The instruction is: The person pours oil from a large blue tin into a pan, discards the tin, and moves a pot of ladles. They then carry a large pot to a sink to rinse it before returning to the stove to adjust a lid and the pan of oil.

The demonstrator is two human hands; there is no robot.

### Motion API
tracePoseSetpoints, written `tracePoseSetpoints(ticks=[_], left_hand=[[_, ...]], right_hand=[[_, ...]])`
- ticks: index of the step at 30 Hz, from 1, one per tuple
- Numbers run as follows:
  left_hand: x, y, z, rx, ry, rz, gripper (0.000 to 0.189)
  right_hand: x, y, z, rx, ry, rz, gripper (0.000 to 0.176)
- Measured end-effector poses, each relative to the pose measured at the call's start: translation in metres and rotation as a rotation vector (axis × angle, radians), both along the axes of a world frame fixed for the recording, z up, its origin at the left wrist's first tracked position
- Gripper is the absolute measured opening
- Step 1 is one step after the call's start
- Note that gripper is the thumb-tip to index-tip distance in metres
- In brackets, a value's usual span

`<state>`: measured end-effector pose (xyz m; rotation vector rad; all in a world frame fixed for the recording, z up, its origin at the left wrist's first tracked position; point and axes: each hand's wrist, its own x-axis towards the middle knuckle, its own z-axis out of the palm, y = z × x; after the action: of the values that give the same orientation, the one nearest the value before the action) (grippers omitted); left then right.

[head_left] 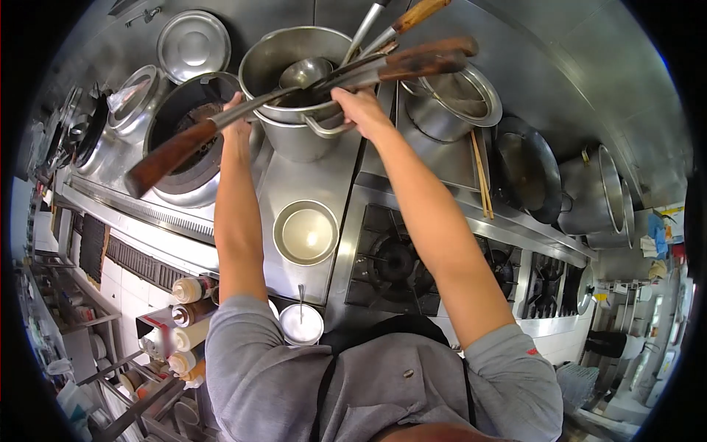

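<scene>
At the back of the counter, a steel pot [258, 68] sits in or over another steel pot [296, 141]. My left hand [237, 121] holds its left side, partly hidden by a ladle handle. On its right side, my right hand [359, 110] has its fingers closed at the rim, just above a loop handle [328, 127]. Inside the upper pot rests a ladle bowl [305, 74]. Several long-handled utensils jut out of it, one wooden handle [173, 156] towards the front left, others, like this wooden handle [431, 62], towards the right.
In front stand a round steel pot [305, 233] and a white tub [300, 324] with a spoon. A large black-lined pan [166, 132] is at left. Gas burners [392, 259], a pot with a strainer [442, 121], chopsticks [482, 177] and a wok [526, 169] lie to the right.
</scene>
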<state>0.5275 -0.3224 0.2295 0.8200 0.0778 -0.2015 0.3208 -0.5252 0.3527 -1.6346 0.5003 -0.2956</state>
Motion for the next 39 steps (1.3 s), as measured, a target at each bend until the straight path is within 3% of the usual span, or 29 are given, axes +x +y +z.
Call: tracePoseSetpoints(ticks=[1,2,3,5,6,8,10,12,14,16,18,20,21,25,27,28,30,33,38,39], left_hand=[[-0.019,0.005,0.003,0.028,-0.075,0.011,0.015],[-0.043,0.018,0.022,0.127,-0.017,-0.141,0.017],[0.005,0.033,-0.047,0.128,0.079,-0.205,0.024],[-0.057,0.052,0.005,0.580,0.032,-0.229,0.033],[-0.096,0.048,0.053,0.623,0.069,-0.198,0.036],[-0.070,0.055,0.048,0.680,-0.130,-0.096,0.042],[-0.056,0.046,0.066,0.566,-0.143,-0.192,0.050],[-0.062,0.026,0.102,0.350,-0.191,-0.229,0.054],[-0.033,0.021,0.101,0.114,-0.056,-0.239,0.054],[-0.022,0.020,0.094,-0.183,0.031,-0.244,0.055],[-0.033,0.012,0.086,-0.261,-0.011,-0.134,0.053],[-0.040,0.012,0.080,-0.364,-0.047,-0.112,0.050],[-0.040,0.013,0.080,-0.377,-0.135,-0.140,0.047],[-0.044,0.011,0.072,-0.371,-0.207,-0.153,0.038],[-0.046,0.012,0.075,-0.365,-0.234,-0.178,0.034],[-0.049,0.011,0.079,-0.368,-0.236,-0.177,0.034],[-0.060,0.009,0.086,-0.342,-0.262,-0.118,0.034],[-0.063,0.010,0.087,-0.340,-0.261,-0.121,0.035],[-0.064,0.014,0.079,-0.366,-0.312,0.034,0.034],[-0.064,0.015,0.080,-0.341,-0.301,0.049,0.034]], right_hand=[[-0.007,-0.010,0.001,-0.023,0.016,0.017,0.020],[-0.012,-0.019,0.004,-0.046,0.028,0.034,0.025],[-0.016,-0.025,0.008,-0.079,0.059,0.054,0.026],[-0.023,-0.026,0.017,-0.139,0.121,0.066,0.026],[-0.022,-0.027,0.023,-0.212,0.180,0.091,0.027],[-0.018,-0.034,0.015,-0.262,0.213,0.098,0.032],[-0.017,-0.038,-0.002,-0.305,-0.009,0.041,0.036],[-0.037,-0.024,0.005,-0.179,-0.092,0.007,0.034],[-0.043,-0.023,-0.002,0.338,-0.128,-0.099,0.029],[-0.040,-0.022,-0.004,0.409,-0.139,-0.121,0.027],[-0.040,-0.016,-0.008,0.481,-0.130,-0.158,0.025],[-0.032,-0.011,-0.007,0.507,-0.163,-0.361,0.023],[-0.032,-0.010,-0.008,0.514,-0.197,-0.330,0.026],[-0.028,-0.007,-0.021,0.361,-0.181,-0.333,0.036],[-0.020,-0.010,-0.027,0.049,-0.185,-0.375,0.052],[-0.022,-0.008,-0.018,0.046,-0.187,-0.374,0.052],[-0.036,0.000,0.008,0.028,0.015,-0.228,0.075],[-0.030,-0.010,0.007,-0.097,0.165,-0.215,0.087],[-0.026,-0.007,0.009,-0.082,0.236,-0.238,0.094],[-0.024,-0.008,0.006,-0.071,0.203,-0.288,0.075]])
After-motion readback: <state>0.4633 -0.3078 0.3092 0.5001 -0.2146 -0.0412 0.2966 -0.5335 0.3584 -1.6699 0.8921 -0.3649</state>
